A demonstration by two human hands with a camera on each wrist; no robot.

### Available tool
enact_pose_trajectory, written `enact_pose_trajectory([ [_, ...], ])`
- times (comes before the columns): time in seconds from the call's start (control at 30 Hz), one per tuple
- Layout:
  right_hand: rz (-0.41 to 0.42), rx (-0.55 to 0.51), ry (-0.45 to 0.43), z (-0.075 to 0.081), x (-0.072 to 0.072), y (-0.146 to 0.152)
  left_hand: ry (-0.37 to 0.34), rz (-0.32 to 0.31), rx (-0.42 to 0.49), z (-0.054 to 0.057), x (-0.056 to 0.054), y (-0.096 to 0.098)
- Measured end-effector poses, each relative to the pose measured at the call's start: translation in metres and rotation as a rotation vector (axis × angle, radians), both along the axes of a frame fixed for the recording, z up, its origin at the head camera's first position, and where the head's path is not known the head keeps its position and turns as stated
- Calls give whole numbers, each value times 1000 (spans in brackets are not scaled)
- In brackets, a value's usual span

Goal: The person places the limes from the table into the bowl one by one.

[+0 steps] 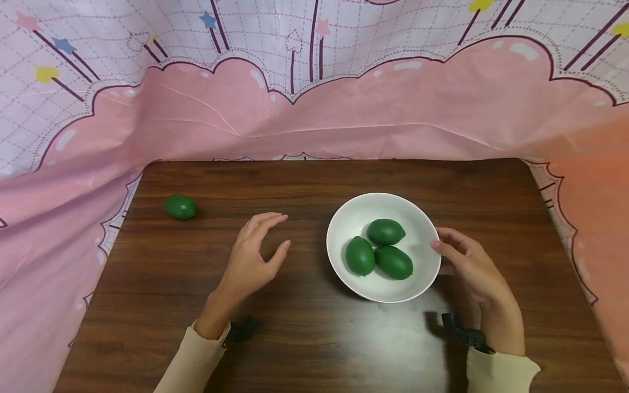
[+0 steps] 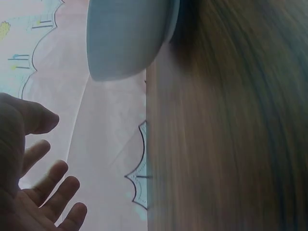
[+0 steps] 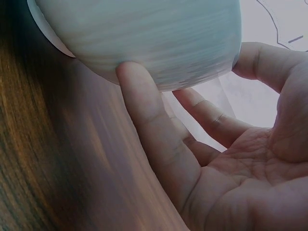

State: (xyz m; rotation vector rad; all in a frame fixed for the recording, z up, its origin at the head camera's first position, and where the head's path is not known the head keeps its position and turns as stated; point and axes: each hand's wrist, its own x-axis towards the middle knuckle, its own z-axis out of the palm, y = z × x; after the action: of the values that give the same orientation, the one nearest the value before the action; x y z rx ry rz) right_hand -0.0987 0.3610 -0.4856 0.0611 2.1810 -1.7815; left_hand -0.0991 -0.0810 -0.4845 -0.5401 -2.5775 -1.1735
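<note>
A white bowl (image 1: 339, 262) stands right of the table's middle, with three green limes (image 1: 386, 232) inside. At its right side my right hand (image 1: 472, 267) holds it, thumb at the rim and fingers against the outer wall. The right wrist view shows those fingers (image 3: 139, 96) on the bowl's side (image 3: 154, 38). To the left of the bowl, my left hand (image 1: 250, 262) hovers over the table with fingers relaxed and parted, holding nothing. Another green lime (image 1: 181, 207) lies by itself near the table's far left corner.
The dark wooden table (image 1: 304, 338) carries all of this. A pink and white patterned cloth (image 1: 334, 109) hangs behind its back edge and runs down both sides. A dark strap (image 1: 462, 332) shows on the right wrist.
</note>
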Motion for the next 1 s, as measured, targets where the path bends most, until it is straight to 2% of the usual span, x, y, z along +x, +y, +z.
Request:
enact_pose_trajectory([
  [0.33, 1, -8, -3, 1, 2, 3, -32, 45, -13, 1, 0, -14],
  [0.7, 4, -36, 8, 1, 0, -1, -13, 83, -29, 2, 0, -27],
  [1.0, 13, -24, 16, -1, 0, -1, -35, 118, -51, -4, 3, -39],
])
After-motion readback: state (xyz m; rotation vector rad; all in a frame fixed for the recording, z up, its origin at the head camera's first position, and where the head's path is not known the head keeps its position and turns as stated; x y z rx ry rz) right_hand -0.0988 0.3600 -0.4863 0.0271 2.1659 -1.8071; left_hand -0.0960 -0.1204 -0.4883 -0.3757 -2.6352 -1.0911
